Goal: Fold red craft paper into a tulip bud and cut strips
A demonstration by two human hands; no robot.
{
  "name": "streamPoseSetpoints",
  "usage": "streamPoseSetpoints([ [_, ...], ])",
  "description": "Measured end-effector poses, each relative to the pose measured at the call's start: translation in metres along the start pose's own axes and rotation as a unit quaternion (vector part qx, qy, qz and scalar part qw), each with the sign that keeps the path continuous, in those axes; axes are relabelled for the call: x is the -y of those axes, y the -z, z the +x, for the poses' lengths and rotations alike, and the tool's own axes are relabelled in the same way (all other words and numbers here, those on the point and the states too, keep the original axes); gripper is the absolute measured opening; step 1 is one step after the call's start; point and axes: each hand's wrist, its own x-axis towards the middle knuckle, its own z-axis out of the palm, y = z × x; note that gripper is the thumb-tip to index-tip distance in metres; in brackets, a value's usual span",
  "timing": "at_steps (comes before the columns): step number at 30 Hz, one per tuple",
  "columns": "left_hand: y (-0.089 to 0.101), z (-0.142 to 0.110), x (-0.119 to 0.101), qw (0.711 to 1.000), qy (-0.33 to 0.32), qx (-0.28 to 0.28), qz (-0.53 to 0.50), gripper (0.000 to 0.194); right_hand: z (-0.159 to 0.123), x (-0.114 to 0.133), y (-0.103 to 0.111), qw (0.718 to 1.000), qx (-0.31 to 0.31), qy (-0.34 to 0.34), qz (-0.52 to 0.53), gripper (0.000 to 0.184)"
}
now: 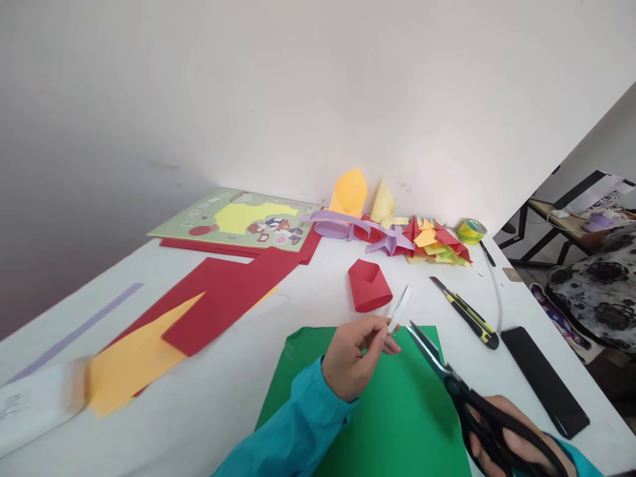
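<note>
Over the green sheet [397, 404], my left hand [355, 358] pinches a small white strip [399, 307] with faint printing between thumb and fingers. The strip points up and away from me. My right hand [511, 430] has its fingers through the handles of black-handled scissors [460, 387]. Their metal blades slant up to the left, with the tips close to the left fingertips and apart from the strip. Just beyond the strip sits a folded red paper piece [368, 288], standing partly open like a pocket.
To the right lie a yellow-and-black utility knife [467, 315], a black case [544, 381] and a tape roll [471, 230]. Folded paper shapes [434, 240] line the wall. Red paper [218, 291], orange paper [144, 351], a purple strip [82, 328] and a printed pad [238, 218] spread leftward.
</note>
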Motion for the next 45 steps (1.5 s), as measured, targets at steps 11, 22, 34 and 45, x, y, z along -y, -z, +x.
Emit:
streamPoseSetpoints([
  [11, 0.000, 0.000, 0.001, 1.000, -0.011, 0.011, 0.003, 0.025, 0.003, -0.002, -0.010, 0.998, -0.046, 0.034, -0.014, 0.055],
  [22, -0.002, -0.003, -0.004, 0.998, -0.045, 0.034, 0.036, 0.024, 0.008, -0.002, -0.010, 0.998, -0.029, 0.048, 0.011, 0.053],
  [34, -0.002, -0.003, -0.006, 0.991, -0.085, 0.084, 0.066, 0.024, 0.010, 0.011, -0.016, 0.992, 0.016, 0.037, 0.122, 0.045],
  [45, -0.002, -0.003, -0.006, 0.991, -0.063, 0.103, 0.056, 0.022, 0.011, 0.000, -0.006, 0.995, 0.017, 0.052, 0.078, 0.050],
])
